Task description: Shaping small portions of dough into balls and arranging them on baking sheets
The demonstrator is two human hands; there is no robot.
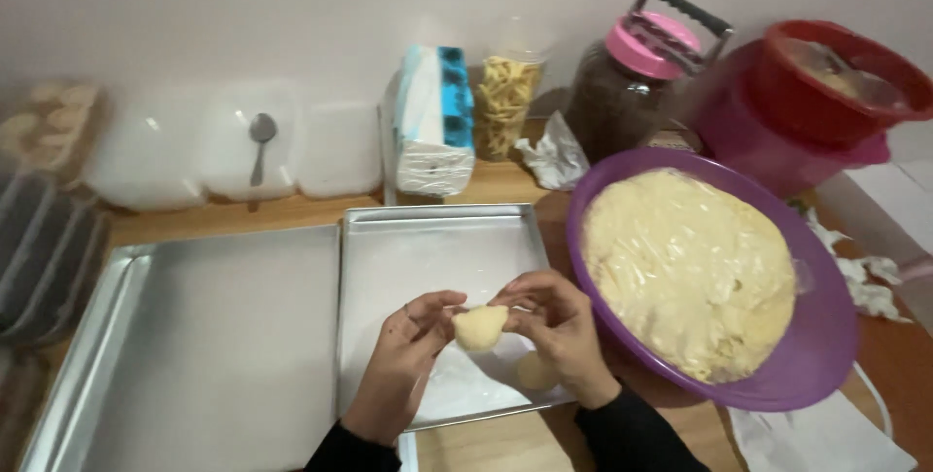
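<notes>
Seen from the head camera, both hands pinch one pale, soft dough piece [480, 327] over the square metal tray [389, 268]. The left hand [403, 360] closes on it from nine o'clock with thumb and fingertips, and the right hand [556, 331] grips it from three o'clock, fingers curled. The piece is matte and smooth, roughly teardrop-shaped, with its narrower tip towards twelve o'clock and its long axis running about twelve to six.

A second dough ball [535, 372], round and flattish, lies on the tray at five o'clock from the held piece, partly hidden by the right hand. A larger shiny tray [204, 336] sits just beside the square one at nine o'clock.

At three o'clock stands a purple plastic bowl [826, 336] holding a yellow dough mass [690, 268] under glossy, wrinkled cling film. Towards twelve o'clock stand a wrapped white and blue packet [428, 122] and a jar of pale sticks [505, 103]; at one o'clock, a dark pink-lidded jar [632, 83] and a red bucket [826, 83].
</notes>
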